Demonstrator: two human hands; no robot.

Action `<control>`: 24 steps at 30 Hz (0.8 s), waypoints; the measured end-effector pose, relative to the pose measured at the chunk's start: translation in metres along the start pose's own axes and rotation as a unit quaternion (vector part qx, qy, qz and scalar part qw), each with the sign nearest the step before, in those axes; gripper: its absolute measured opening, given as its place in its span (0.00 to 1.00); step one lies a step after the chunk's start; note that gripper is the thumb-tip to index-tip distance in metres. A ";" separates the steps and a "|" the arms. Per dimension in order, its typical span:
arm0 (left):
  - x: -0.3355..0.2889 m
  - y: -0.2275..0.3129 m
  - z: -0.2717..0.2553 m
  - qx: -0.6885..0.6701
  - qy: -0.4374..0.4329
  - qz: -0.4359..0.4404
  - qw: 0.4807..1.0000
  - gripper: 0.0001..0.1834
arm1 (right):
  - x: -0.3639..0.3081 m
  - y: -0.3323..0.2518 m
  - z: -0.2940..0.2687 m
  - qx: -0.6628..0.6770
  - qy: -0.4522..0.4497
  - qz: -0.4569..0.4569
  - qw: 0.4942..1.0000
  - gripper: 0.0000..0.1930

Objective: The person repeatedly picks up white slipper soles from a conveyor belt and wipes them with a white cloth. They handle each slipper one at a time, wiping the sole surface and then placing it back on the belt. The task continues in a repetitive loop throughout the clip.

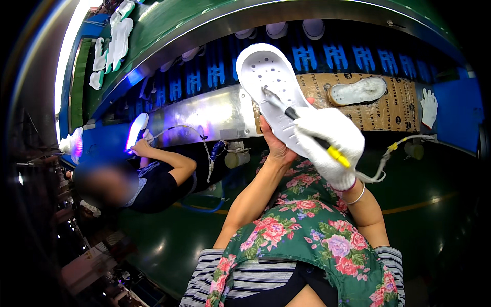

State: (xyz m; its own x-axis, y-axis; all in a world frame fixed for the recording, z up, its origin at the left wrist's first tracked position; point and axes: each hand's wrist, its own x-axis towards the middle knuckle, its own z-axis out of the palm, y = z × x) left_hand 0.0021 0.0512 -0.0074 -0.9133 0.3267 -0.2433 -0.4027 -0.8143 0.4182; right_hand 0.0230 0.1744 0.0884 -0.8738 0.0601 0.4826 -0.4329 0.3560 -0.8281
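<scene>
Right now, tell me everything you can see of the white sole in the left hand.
The white sole is long and rounded, with a raised rim, dark holes at its wide far end and small slots farther down. It looks like foam or rubber. It's held up, slanted, by the bare left hand. The gloved right hand covers part of its near end, and a brush points at its face; contact is unclear.

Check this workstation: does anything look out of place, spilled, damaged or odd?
One mild oddity: a single white glove rests at the far right against the blue panel, while the left hand holding the white shoe sole is bare and the right hand gloved. Nothing looks clearly spilled or damaged.
</scene>
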 end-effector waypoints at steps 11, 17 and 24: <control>0.018 -0.005 0.004 -0.186 -0.159 -0.082 0.966 0.71 | -0.015 -0.007 0.016 -0.015 -0.008 0.043 0.999 0.10; 0.024 -0.002 -0.001 -0.139 -0.100 0.023 0.985 0.63 | -0.020 0.006 0.008 0.091 0.046 0.104 0.989 0.11; 0.029 -0.003 -0.006 -0.139 -0.160 -0.044 0.976 0.60 | -0.020 -0.003 0.005 0.033 -0.028 0.014 0.999 0.10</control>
State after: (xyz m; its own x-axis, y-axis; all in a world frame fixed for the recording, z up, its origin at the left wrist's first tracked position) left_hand -0.0224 0.0604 -0.0212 -0.8663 0.4982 0.0363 -0.4888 -0.8605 0.1438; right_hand 0.0409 0.1679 0.0797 -0.8958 0.0151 0.4442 -0.4207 0.2935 -0.8584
